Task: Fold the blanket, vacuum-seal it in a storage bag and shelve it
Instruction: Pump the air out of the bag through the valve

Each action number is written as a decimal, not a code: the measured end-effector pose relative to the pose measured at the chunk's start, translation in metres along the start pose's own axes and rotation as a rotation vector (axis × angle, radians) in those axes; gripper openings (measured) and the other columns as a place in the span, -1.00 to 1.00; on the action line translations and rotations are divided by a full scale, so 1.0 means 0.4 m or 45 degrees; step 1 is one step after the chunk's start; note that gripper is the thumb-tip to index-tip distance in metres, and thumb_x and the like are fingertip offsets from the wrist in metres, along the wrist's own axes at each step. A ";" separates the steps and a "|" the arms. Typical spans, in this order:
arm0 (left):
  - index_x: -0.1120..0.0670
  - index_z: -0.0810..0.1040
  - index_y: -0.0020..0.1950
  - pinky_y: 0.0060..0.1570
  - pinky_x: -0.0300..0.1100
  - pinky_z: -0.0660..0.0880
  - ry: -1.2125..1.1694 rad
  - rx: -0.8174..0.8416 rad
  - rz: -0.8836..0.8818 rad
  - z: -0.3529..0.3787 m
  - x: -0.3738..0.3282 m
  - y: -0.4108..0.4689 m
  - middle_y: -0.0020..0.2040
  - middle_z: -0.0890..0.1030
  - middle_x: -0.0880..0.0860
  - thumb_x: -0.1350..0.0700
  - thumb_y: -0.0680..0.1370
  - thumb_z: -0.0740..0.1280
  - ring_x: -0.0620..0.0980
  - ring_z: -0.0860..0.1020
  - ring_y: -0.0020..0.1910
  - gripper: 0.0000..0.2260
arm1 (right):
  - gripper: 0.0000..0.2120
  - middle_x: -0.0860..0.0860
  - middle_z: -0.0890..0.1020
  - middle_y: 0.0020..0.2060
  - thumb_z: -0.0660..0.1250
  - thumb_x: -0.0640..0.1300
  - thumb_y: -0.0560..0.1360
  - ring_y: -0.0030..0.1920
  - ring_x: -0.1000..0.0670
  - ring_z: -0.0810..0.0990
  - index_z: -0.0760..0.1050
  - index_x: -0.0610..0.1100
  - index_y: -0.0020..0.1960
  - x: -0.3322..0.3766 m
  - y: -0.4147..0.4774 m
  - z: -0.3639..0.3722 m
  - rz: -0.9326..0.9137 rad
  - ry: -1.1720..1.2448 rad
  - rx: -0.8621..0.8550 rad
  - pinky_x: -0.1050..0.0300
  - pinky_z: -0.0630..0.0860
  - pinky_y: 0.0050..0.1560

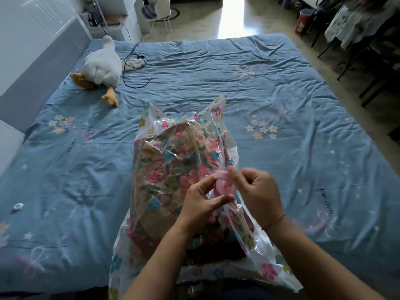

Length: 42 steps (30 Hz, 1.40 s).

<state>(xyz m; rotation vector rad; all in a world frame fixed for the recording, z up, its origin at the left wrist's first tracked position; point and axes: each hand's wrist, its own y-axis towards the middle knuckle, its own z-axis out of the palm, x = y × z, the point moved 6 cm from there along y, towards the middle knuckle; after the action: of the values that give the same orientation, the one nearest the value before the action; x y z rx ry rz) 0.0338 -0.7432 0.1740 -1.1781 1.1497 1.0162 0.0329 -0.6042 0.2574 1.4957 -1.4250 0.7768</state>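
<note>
— What lies nearest?

— Two forearms enter from the bottom edge. The left hand (201,204) curls thumb and fingers round the pink valve (225,189). The right hand (257,195) pinches the valve's upper part, but its fingertips are blurred, so the exact grip is hard to read.

— And the blanket?

— The blanket (160,169), floral and folded, sits inside the storage bag (149,122), a clear flower-printed sack lying lengthwise on the bed (281,87). The arms hide the bag's near end, so I cannot tell whether its mouth is sealed.

— Further off?

— At the left there is a small white disc (17,206), too small to identify. Beyond it, near the headboard, a plush goose (101,66) lies just beside a black cable (138,87). Past the bed stands a red bin (303,22), with dark furniture cut off at the right edge.
</note>
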 end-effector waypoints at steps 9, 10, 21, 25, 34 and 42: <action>0.14 0.54 0.32 0.27 0.13 0.49 0.020 0.000 -0.003 0.005 0.001 0.005 0.22 0.63 0.07 0.21 0.36 0.57 0.04 0.59 0.23 -0.45 | -0.26 -0.15 0.52 -0.51 0.17 0.36 0.49 -0.47 -0.13 0.44 0.46 -0.35 -0.35 0.040 -0.006 -0.019 -0.070 0.069 -0.108 -0.03 0.40 -0.42; 0.15 0.55 0.30 0.27 0.14 0.49 0.019 -0.001 0.004 0.007 0.000 0.003 0.21 0.64 0.07 0.22 0.36 0.56 0.04 0.59 0.23 -0.48 | -0.25 -0.03 0.48 -0.55 0.16 0.43 0.44 -0.49 -0.04 0.39 0.46 -0.30 -0.38 -0.003 -0.009 0.005 0.030 0.008 -0.040 0.00 0.37 -0.43; 0.12 0.53 0.33 0.28 0.14 0.48 -0.006 -0.017 -0.009 -0.001 0.004 -0.001 0.22 0.63 0.08 0.12 0.34 0.58 0.06 0.59 0.24 -0.42 | -0.31 -0.27 0.57 -0.44 0.23 0.22 0.53 -0.42 -0.13 0.57 0.41 -0.45 -0.33 0.091 -0.007 -0.036 -0.158 0.262 -0.160 -0.03 0.46 -0.39; 0.13 0.57 0.27 0.28 0.14 0.48 -0.003 -0.017 0.017 0.001 0.005 -0.011 0.19 0.65 0.06 0.23 0.37 0.54 0.04 0.60 0.22 -0.53 | -0.23 -0.02 0.44 -0.56 0.19 0.45 0.36 -0.51 0.08 0.34 0.49 -0.33 -0.36 -0.028 -0.026 0.018 0.096 0.042 0.019 0.13 0.31 -0.44; 0.07 0.56 0.30 0.28 0.14 0.48 -0.005 -0.032 0.014 0.007 0.003 -0.002 0.21 0.64 0.06 0.07 0.30 0.59 0.06 0.59 0.23 -0.42 | -0.29 -0.22 0.56 -0.45 0.24 0.25 0.52 -0.42 -0.09 0.55 0.41 -0.44 -0.33 0.092 -0.017 -0.050 -0.150 0.260 -0.175 0.05 0.48 -0.37; 0.13 0.52 0.35 0.31 0.11 0.46 0.019 -0.022 -0.003 0.001 0.002 0.001 0.23 0.63 0.06 0.15 0.34 0.59 0.04 0.58 0.25 -0.40 | -0.40 -0.13 0.52 -0.54 0.31 0.11 0.50 -0.49 -0.12 0.33 0.46 -0.45 -0.35 0.137 0.014 -0.086 -0.240 0.283 -0.208 0.09 0.31 -0.46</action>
<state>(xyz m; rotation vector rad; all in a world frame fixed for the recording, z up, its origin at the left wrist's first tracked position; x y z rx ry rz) 0.0337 -0.7427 0.1731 -1.2024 1.1534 1.0189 0.0397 -0.5954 0.3213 1.3509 -1.1360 0.6706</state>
